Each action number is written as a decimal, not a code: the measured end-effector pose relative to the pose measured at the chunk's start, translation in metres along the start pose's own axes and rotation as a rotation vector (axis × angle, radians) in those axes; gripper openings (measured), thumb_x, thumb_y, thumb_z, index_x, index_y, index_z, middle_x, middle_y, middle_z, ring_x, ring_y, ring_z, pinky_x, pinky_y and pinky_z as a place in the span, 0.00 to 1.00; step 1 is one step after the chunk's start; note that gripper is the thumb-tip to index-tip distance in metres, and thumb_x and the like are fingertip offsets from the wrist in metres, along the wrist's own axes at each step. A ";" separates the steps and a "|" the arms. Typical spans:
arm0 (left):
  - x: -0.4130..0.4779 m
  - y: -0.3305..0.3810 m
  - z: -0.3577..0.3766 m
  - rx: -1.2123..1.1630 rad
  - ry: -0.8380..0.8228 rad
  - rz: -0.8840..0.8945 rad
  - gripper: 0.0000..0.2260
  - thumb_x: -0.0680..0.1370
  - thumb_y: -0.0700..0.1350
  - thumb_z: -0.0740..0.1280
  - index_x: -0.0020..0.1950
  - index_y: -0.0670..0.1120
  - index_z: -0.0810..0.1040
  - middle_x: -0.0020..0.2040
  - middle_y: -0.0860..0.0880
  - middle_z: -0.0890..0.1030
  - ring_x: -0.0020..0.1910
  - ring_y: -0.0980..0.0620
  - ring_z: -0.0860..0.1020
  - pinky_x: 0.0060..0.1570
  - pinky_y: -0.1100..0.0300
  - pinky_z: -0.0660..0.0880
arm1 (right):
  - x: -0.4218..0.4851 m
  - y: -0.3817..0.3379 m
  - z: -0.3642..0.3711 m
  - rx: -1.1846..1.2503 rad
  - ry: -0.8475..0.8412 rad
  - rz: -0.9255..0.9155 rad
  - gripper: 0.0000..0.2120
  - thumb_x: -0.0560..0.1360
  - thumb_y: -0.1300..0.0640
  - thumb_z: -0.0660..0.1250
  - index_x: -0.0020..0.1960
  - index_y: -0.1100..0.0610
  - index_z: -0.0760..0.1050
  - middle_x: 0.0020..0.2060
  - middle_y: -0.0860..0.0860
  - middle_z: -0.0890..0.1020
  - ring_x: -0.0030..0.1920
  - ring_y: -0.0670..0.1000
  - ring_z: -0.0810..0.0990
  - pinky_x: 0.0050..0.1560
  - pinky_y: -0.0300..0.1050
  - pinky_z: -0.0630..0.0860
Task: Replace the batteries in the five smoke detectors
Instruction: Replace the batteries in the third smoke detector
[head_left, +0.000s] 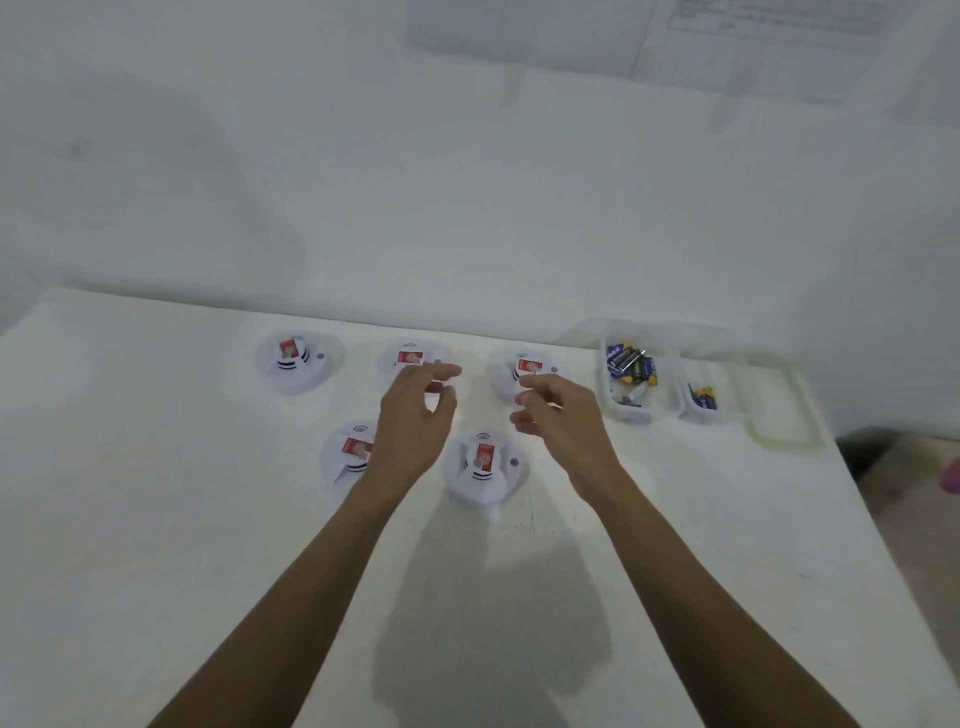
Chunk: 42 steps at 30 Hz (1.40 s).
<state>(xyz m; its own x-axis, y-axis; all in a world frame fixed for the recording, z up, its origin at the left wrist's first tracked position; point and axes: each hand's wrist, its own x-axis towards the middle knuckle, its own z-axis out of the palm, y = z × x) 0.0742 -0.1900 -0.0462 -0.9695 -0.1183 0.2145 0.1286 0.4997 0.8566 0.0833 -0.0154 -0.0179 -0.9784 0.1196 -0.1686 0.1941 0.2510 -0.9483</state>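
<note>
On the white bench (156, 519) there are five white smoke detectors laid out in two rows: three along the back (back left detector (297, 364), back middle detector (410, 358), back right detector (524, 369)) and two nearer the person (front left detector (345, 452), front right detector (485, 467)). Each one has a red-and-white rectangular bit showing in its middle, too blurry to read. Both hands are out over the group. The left hand (413, 426) is above the gap between the back middle and front left detectors and hides part of each, its fingers (441, 371) loosely curved with nothing in them as far as I can see. The right hand (563, 426) is just in front of the back right detector, fingers (535, 384) also loosely curled and holding nothing. Off to the right is a clear tub (636, 415) with a jumble of batteries (628, 364), just beside it a smaller clear tub (683, 410) with a few blue and yellow batteries (704, 397), and a green-rimmed lid (779, 444) lying flat next to that.
</note>
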 end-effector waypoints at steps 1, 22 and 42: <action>0.006 0.005 0.009 -0.008 -0.054 -0.003 0.11 0.79 0.40 0.63 0.59 0.49 0.78 0.57 0.54 0.78 0.47 0.65 0.75 0.45 0.76 0.68 | 0.007 0.002 -0.007 -0.008 0.030 0.001 0.12 0.77 0.61 0.62 0.58 0.59 0.78 0.47 0.53 0.82 0.41 0.52 0.84 0.49 0.46 0.82; 0.061 0.011 0.077 -0.045 -0.433 -0.340 0.05 0.77 0.44 0.63 0.42 0.45 0.71 0.40 0.46 0.71 0.41 0.48 0.69 0.44 0.54 0.69 | 0.059 0.048 -0.006 -0.035 0.068 0.213 0.08 0.74 0.61 0.59 0.53 0.58 0.69 0.50 0.53 0.74 0.44 0.50 0.70 0.35 0.37 0.65; -0.034 0.080 -0.001 -0.583 -0.288 -0.476 0.27 0.61 0.70 0.70 0.52 0.58 0.71 0.61 0.48 0.76 0.56 0.50 0.76 0.61 0.48 0.74 | -0.080 -0.002 0.001 0.060 0.172 -0.201 0.18 0.76 0.58 0.68 0.65 0.52 0.72 0.58 0.43 0.79 0.54 0.42 0.79 0.53 0.38 0.79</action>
<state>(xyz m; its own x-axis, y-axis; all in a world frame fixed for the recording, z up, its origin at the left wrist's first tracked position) 0.1178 -0.1472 0.0157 -0.9532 0.0595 -0.2966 -0.3009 -0.0864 0.9497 0.1610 -0.0268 -0.0028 -0.9695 0.2355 0.0676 -0.0121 0.2296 -0.9732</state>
